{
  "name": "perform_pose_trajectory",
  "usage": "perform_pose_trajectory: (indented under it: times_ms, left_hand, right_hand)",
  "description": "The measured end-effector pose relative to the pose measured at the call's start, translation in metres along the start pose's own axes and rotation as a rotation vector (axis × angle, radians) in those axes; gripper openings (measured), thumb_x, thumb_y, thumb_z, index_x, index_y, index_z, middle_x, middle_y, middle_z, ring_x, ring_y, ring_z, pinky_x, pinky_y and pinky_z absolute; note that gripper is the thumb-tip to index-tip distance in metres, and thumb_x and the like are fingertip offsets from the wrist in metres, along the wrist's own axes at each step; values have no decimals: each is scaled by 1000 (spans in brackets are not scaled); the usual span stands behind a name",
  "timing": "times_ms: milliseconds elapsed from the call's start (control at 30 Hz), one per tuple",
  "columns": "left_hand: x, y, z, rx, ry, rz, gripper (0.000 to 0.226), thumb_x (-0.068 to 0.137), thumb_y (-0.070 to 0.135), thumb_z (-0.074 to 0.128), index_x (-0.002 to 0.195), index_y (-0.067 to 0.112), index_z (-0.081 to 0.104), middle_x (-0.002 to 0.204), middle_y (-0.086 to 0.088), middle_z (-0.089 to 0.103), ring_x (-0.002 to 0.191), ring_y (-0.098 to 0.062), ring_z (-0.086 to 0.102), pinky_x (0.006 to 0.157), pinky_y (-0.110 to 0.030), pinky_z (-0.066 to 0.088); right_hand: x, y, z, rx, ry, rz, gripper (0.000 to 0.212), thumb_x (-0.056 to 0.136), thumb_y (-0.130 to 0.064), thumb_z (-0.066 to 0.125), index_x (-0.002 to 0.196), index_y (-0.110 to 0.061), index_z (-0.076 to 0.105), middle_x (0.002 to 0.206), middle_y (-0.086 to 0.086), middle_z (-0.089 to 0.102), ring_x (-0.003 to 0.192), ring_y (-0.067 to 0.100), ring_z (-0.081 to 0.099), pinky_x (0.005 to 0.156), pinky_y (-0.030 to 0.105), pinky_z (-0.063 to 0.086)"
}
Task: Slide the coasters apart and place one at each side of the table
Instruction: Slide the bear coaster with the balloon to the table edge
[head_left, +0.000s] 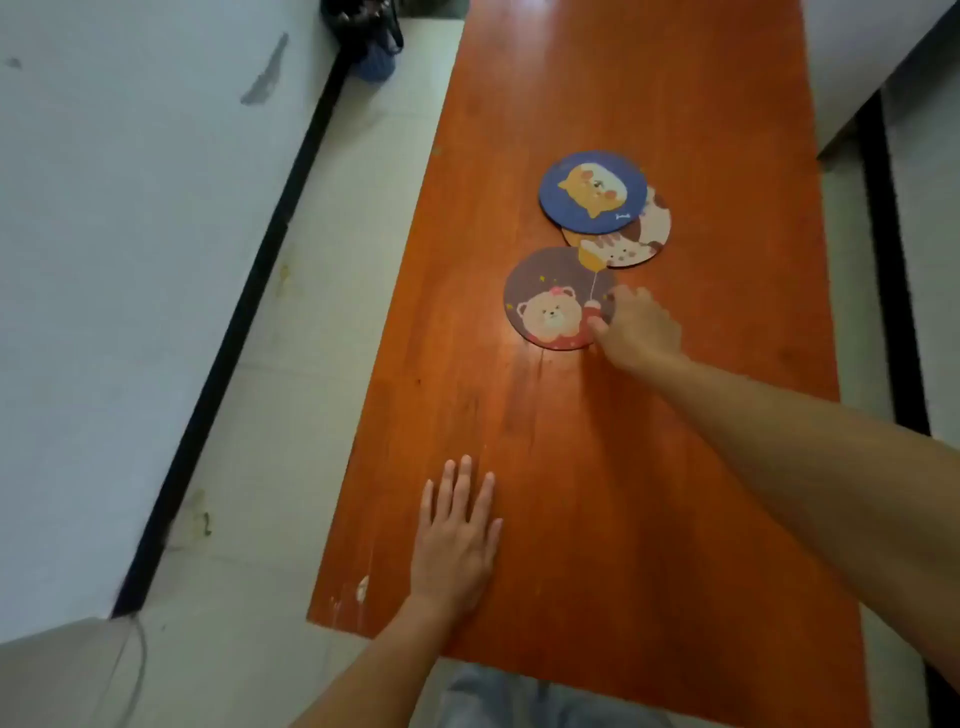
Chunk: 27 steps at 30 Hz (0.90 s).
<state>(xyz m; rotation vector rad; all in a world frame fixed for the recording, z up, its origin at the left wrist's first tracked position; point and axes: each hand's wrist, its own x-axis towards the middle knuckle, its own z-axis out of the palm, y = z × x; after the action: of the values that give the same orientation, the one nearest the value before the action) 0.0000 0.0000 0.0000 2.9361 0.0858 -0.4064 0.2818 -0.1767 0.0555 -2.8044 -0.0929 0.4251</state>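
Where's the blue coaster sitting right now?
The blue coaster lies farthest from the person on the orange table, right of its centre line, overlapping the cream cat coaster; the brown bear coaster lies nearer.

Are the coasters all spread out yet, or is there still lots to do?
Just started. The bear coaster lies nearly clear of the other two, right hand on its edge. The blue coaster still overlaps the cat coaster mid-table. None sits at a side yet. The left hand rests flat.
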Motion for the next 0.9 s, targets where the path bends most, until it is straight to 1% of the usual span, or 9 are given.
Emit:
perform_pose_trajectory:
  times_ms: [133,233,300,400,467,567,667,767,900]
  left_hand:
    - [-6,-8,19,11,59,23,62,99,51,27,153,24,13,161,-8,9,148,-26,4,116,-51,9]
    - [-3,-9,22,27,68,33,64,97,51,29,153,24,13,161,-8,8,148,-27,4,117,-51,5]
    - [-2,-11,23,34,69,40,64,97,51,29,153,24,14,161,-8,9,148,-27,4,117,-50,5]
    - [-2,-11,23,26,66,38,65,96,51,31,153,24,14,161,-9,10,148,-27,5,117,-50,5]
    - [-2,-10,22,35,65,38,66,96,51,32,153,24,14,161,-9,9,148,-27,4,117,-50,5]
    - [-3,-10,20,39,63,40,65,96,51,30,153,23,15,161,-9,9,148,-27,4,117,-50,6]
    - [-5,-9,19,31,52,34,64,96,52,27,153,24,14,161,-9,9,148,-26,2,117,-51,7]
    - [-5,-8,19,49,61,17,63,97,52,24,152,24,15,161,-9,11,148,-27,2,117,-50,5]
    - [-5,-7,19,62,72,23,61,97,51,19,152,24,14,161,-8,9,148,-26,1,118,-48,3]
  right_hand:
    - [29,-8,0,25,6,250,63,82,-53,60,127,-11,46,129,16,50,112,39,54,78,42,40]
    - [41,-7,6,36,-7,303,64,75,-50,70,121,-10,50,123,15,58,109,37,58,74,40,41]
    - [48,-4,7,171,-26,357,60,72,-46,76,114,-9,54,118,12,62,105,34,60,75,39,45]
    - [50,0,10,497,-30,442,54,75,-35,79,117,-9,57,118,12,63,102,32,61,85,45,52]
    - [40,2,14,678,-14,451,33,82,-27,73,109,-10,64,108,11,67,82,26,62,77,46,57]
    - [7,5,20,883,-17,477,20,88,-19,65,107,-9,65,88,6,63,61,15,54,50,33,55]
    - [-41,16,31,969,-76,536,12,92,-15,61,98,-5,62,73,7,57,49,14,50,40,24,48]
    - [-97,28,46,969,-129,541,9,91,-16,63,94,-8,60,70,5,60,47,12,53,39,21,47]
    - [-167,43,65,960,-124,527,9,90,-17,65,98,-14,60,77,6,66,48,12,55,46,27,49]
